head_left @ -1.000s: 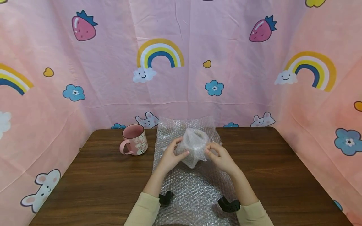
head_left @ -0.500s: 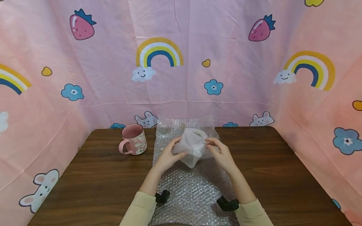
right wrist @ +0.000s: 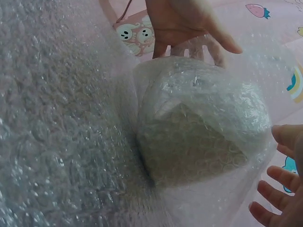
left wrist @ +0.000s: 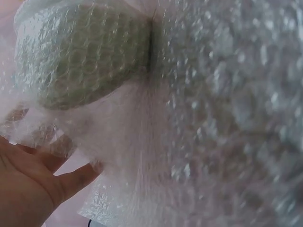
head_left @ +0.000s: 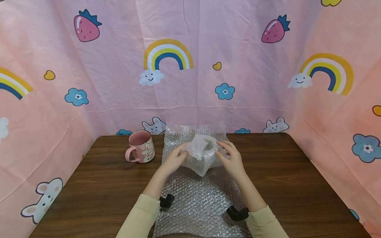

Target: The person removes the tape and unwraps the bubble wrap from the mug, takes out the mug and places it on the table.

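A bundle of bubble wrap [head_left: 200, 158] stands on a long flat bubble wrap sheet [head_left: 205, 198]. Through its layers shows a pale green, rounded thing [left wrist: 94, 52], its kind blurred by the bubbles. The bundle's top gapes, with loose flaps at both sides. At its left side, my left hand [head_left: 173, 160] has extended fingers behind a flap, the thumb standing apart from them. My right hand [head_left: 233, 160] is at the right side, fingers spread and fingertips right at the wrap [right wrist: 265, 113].
A pink mug [head_left: 141, 148] with rabbit pictures stands left of the sheet, its handle toward the front left. Beneath lies a dark brown wooden table [head_left: 297, 185]. Pink printed cloth [head_left: 196, 66] hangs behind and at both sides. A black wrist camera [head_left: 237, 213] is worn at each wrist.
My left hand has shifted left, its thumb drawn off the bundle's front. The right fingers have moved from the flap's edge to the side. The flaps spread wider and the top gapes more.
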Action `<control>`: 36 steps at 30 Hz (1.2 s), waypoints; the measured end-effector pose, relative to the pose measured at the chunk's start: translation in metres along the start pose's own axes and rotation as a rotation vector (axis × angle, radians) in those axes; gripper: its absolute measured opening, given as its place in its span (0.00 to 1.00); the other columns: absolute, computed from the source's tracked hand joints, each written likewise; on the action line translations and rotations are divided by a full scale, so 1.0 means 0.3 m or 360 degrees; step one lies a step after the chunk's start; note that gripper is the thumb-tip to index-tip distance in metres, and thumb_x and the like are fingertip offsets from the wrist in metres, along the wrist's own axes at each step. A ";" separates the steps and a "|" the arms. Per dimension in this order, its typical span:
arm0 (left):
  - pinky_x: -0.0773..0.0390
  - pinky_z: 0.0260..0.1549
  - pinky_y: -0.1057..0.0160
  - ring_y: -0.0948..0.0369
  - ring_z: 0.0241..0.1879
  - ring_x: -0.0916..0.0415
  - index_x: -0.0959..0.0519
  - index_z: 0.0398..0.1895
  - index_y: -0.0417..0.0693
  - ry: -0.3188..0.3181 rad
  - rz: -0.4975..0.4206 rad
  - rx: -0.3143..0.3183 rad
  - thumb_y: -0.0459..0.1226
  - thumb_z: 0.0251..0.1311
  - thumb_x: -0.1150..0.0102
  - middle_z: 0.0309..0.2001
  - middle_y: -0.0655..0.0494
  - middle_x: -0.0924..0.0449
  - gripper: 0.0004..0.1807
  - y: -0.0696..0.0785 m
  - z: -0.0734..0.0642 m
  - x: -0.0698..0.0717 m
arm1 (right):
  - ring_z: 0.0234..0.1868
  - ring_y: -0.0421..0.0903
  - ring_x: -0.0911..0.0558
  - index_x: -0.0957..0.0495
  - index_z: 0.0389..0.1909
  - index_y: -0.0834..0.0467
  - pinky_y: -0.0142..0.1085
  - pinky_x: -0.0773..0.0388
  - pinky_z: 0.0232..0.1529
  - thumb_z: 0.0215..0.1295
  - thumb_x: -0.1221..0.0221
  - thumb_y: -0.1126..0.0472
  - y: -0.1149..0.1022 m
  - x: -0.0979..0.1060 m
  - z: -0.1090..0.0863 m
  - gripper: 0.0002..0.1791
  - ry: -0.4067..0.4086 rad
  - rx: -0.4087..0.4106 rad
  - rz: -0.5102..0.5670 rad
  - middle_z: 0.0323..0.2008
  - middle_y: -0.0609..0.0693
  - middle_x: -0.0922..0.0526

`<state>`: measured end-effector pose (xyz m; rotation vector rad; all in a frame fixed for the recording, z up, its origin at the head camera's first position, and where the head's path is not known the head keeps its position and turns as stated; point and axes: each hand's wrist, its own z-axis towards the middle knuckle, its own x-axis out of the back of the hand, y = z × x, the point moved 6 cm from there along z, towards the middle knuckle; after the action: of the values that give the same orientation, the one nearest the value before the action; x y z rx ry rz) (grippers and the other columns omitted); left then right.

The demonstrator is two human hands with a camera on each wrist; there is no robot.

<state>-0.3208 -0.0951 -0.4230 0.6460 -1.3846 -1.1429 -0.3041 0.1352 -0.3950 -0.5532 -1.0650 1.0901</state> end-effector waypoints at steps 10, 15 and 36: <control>0.33 0.56 0.46 0.46 0.59 0.32 0.34 0.67 0.39 0.0002 -0.0003 0.0089 0.33 0.69 0.63 0.61 0.39 0.30 0.24 0.033 0.029 0.056 | 0.64 0.56 0.33 0.26 0.62 0.54 0.57 0.36 0.60 0.63 0.37 0.52 0.019 -0.015 -0.001 0.26 -0.0097 -0.0119 -0.0042 0.64 0.55 0.30; 0.25 0.30 0.59 0.56 0.30 0.27 0.24 0.54 0.34 0.0187 -0.0033 0.0167 0.30 0.67 0.61 0.38 0.41 0.21 0.18 -0.006 0.064 0.090 | 0.61 0.54 0.30 0.27 0.62 0.54 0.56 0.35 0.59 0.60 0.34 0.50 0.021 -0.023 -0.002 0.30 -0.0117 -0.0157 -0.0097 0.63 0.52 0.30; 0.21 0.20 0.59 0.56 0.30 0.22 0.23 0.55 0.38 0.0734 -0.0157 0.0186 0.61 0.61 0.47 0.50 0.37 0.23 0.36 -0.415 0.249 0.143 | 0.61 0.54 0.29 0.28 0.62 0.53 0.59 0.34 0.57 0.56 0.32 0.46 0.011 -0.025 -0.010 0.34 -0.0124 -0.0175 -0.0192 0.61 0.53 0.27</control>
<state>-0.4294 -0.1601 -0.5059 1.0013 -1.0360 -0.9179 -0.3034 0.1301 -0.4022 -0.5301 -1.2164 0.9584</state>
